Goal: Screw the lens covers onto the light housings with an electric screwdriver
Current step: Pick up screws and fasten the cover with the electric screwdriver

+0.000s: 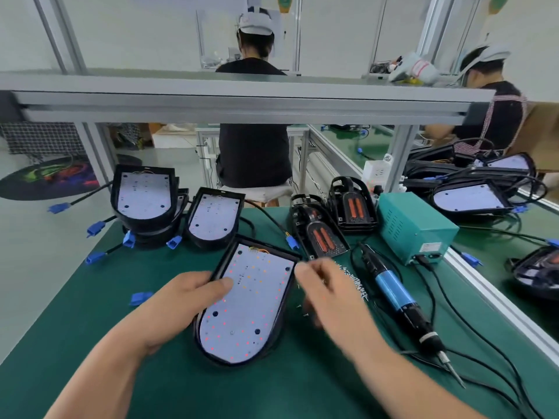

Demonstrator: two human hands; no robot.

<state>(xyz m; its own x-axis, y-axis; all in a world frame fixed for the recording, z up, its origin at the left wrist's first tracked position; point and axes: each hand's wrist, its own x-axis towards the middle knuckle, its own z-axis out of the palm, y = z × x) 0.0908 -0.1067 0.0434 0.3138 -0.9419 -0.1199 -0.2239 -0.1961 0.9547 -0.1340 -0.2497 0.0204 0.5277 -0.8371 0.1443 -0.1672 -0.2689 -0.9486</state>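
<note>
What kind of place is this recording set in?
Most likely a lamp factory assembly line: a green-matted workbench, stacked light housings, and an electric screwdriver beside its power box.

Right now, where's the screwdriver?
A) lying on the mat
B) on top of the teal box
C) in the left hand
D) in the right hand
A: the screwdriver lies on the green mat to the right of the right hand, untouched; the left hand holds the light housing.
</note>
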